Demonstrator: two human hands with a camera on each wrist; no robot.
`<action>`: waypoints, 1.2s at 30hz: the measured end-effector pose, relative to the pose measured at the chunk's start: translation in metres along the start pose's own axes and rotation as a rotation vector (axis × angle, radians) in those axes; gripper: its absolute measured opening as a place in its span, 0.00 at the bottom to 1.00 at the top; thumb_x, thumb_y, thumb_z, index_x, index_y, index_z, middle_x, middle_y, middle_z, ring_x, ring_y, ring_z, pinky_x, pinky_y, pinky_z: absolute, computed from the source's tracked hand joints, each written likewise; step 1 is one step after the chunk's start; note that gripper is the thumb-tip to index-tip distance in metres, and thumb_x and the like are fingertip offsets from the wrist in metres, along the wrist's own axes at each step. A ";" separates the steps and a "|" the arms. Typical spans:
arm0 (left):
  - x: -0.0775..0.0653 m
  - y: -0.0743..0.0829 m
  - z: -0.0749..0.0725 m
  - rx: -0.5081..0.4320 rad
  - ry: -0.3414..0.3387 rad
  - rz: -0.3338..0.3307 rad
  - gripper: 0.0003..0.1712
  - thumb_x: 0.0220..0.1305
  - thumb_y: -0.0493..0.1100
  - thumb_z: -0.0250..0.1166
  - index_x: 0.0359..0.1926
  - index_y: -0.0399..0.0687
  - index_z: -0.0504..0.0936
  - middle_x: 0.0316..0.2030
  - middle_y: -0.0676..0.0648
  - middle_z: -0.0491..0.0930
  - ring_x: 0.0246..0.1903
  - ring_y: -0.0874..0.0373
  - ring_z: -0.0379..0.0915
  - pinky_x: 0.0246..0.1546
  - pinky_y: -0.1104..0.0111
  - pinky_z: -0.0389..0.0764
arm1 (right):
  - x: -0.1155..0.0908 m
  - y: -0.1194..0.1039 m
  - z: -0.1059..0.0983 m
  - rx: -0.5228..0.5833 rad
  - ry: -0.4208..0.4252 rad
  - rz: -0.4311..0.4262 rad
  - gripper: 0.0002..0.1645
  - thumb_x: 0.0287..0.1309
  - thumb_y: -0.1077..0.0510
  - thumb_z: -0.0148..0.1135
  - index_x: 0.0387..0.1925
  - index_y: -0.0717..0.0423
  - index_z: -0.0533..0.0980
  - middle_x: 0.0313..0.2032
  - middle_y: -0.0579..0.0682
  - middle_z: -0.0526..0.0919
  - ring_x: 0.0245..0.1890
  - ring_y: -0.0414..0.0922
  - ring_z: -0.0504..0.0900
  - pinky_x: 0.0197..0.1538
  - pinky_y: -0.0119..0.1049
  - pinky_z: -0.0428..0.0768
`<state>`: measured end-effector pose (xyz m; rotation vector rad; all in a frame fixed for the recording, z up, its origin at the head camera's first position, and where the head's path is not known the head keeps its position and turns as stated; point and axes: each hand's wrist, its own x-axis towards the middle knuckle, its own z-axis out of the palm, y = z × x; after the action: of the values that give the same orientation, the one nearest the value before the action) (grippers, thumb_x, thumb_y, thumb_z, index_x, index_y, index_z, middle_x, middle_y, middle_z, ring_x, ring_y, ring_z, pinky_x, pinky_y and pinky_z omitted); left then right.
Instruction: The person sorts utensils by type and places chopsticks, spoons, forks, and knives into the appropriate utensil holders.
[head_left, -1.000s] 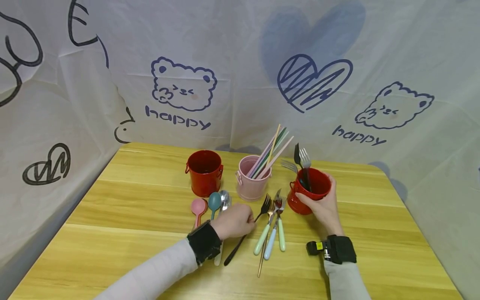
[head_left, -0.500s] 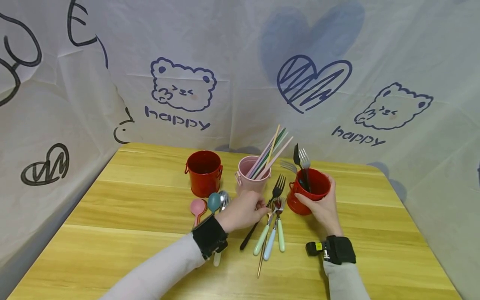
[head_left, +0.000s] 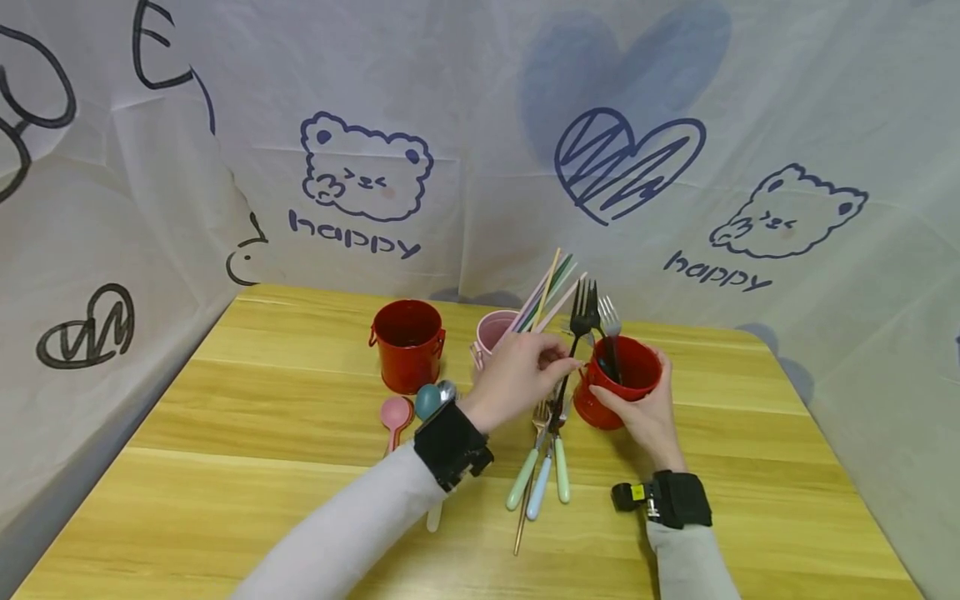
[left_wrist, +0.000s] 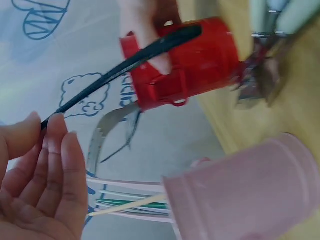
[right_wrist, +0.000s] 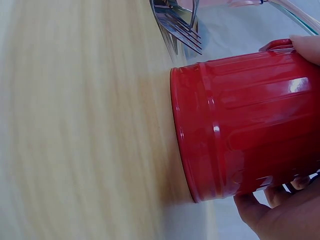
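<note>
My left hand (head_left: 521,375) pinches a black fork (head_left: 573,346) between thumb and fingers, its tines up, beside the right-hand red bucket (head_left: 600,408). In the left wrist view the fork's dark handle (left_wrist: 120,70) slants across in front of that bucket. My right hand (head_left: 651,412) grips the same bucket by its side, thumb near the rim. Inside it stand several forks, among them a silver-tined fork (head_left: 611,321). Below my left hand, several forks with pale green and blue handles (head_left: 538,487) lie in a pile on the table.
A pink bucket (head_left: 491,329) with several straws (head_left: 551,283) stands behind my left hand. Another red bucket (head_left: 408,354) is to its left. A pink spoon (head_left: 394,412) and a teal spoon (head_left: 428,402) lie in front, partly behind my left arm.
My left hand has lifted the black fork from the table and brought it up and right, tines raised, to the held bucket. The right hand and its bucket have stayed put.
</note>
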<state>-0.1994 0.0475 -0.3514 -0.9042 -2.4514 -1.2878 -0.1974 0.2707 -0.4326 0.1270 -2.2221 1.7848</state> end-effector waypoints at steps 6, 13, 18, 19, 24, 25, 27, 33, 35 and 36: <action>0.013 0.009 -0.001 -0.067 0.092 -0.009 0.08 0.63 0.47 0.62 0.36 0.48 0.82 0.29 0.56 0.80 0.27 0.68 0.73 0.30 0.79 0.76 | 0.000 -0.002 0.001 -0.016 -0.004 0.007 0.54 0.43 0.66 0.73 0.66 0.61 0.49 0.62 0.58 0.64 0.61 0.54 0.62 0.62 0.54 0.62; 0.019 0.011 0.005 -0.083 0.200 0.027 0.09 0.64 0.46 0.62 0.37 0.43 0.81 0.30 0.51 0.82 0.28 0.66 0.75 0.32 0.79 0.77 | 0.000 -0.004 0.001 -0.044 -0.015 0.021 0.55 0.44 0.64 0.73 0.67 0.60 0.48 0.63 0.58 0.63 0.62 0.54 0.60 0.62 0.55 0.62; 0.022 0.009 0.013 -0.056 0.225 0.031 0.10 0.64 0.45 0.62 0.36 0.43 0.82 0.31 0.51 0.83 0.30 0.66 0.77 0.34 0.79 0.78 | -0.001 -0.004 0.000 -0.039 -0.015 0.020 0.55 0.44 0.65 0.72 0.67 0.60 0.48 0.63 0.57 0.63 0.62 0.53 0.61 0.62 0.54 0.63; 0.023 0.009 0.015 -0.055 0.223 0.031 0.09 0.64 0.45 0.62 0.36 0.43 0.82 0.31 0.51 0.83 0.30 0.66 0.77 0.35 0.79 0.78 | -0.001 -0.004 0.000 -0.035 -0.015 0.017 0.55 0.44 0.66 0.72 0.67 0.60 0.48 0.63 0.57 0.63 0.62 0.53 0.61 0.62 0.54 0.63; 0.025 0.005 0.024 -0.054 0.198 0.019 0.08 0.65 0.44 0.61 0.35 0.43 0.81 0.29 0.51 0.82 0.27 0.66 0.75 0.31 0.80 0.76 | 0.000 -0.004 -0.001 -0.018 -0.007 0.011 0.54 0.43 0.67 0.72 0.67 0.61 0.49 0.63 0.57 0.63 0.61 0.52 0.62 0.61 0.51 0.63; 0.024 0.005 0.026 -0.051 0.191 0.013 0.09 0.65 0.44 0.60 0.35 0.43 0.81 0.29 0.50 0.82 0.27 0.66 0.74 0.30 0.80 0.75 | 0.000 -0.004 -0.001 -0.018 -0.005 0.012 0.54 0.43 0.67 0.72 0.67 0.61 0.49 0.63 0.57 0.64 0.61 0.52 0.62 0.61 0.51 0.63; 0.024 0.003 0.027 -0.051 0.176 0.000 0.09 0.65 0.44 0.60 0.35 0.43 0.82 0.29 0.50 0.82 0.25 0.66 0.73 0.27 0.80 0.74 | 0.000 -0.004 -0.001 -0.020 -0.002 0.011 0.54 0.43 0.67 0.72 0.67 0.61 0.49 0.63 0.57 0.64 0.61 0.52 0.62 0.61 0.51 0.63; 0.026 0.001 0.031 0.015 0.106 -0.029 0.12 0.68 0.44 0.57 0.37 0.42 0.83 0.25 0.50 0.80 0.21 0.64 0.70 0.21 0.80 0.71 | 0.000 -0.003 -0.001 -0.020 -0.011 0.007 0.54 0.43 0.67 0.72 0.67 0.61 0.49 0.63 0.58 0.63 0.61 0.53 0.62 0.61 0.53 0.63; 0.028 0.002 0.032 0.059 0.077 -0.037 0.12 0.68 0.45 0.56 0.37 0.42 0.83 0.23 0.51 0.78 0.18 0.64 0.68 0.18 0.79 0.69 | 0.000 -0.003 -0.001 -0.019 -0.012 0.008 0.54 0.43 0.67 0.72 0.67 0.62 0.49 0.63 0.58 0.63 0.61 0.53 0.62 0.61 0.52 0.63; 0.028 0.002 0.032 0.080 0.066 -0.040 0.13 0.69 0.45 0.56 0.37 0.42 0.83 0.21 0.51 0.76 0.17 0.64 0.67 0.17 0.79 0.68 | 0.000 -0.003 -0.001 -0.020 -0.014 0.010 0.54 0.43 0.67 0.72 0.67 0.61 0.49 0.63 0.58 0.63 0.61 0.53 0.62 0.61 0.52 0.63</action>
<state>-0.2181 0.0859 -0.3562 -0.7840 -2.4625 -1.2028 -0.1963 0.2708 -0.4295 0.1243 -2.2536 1.7713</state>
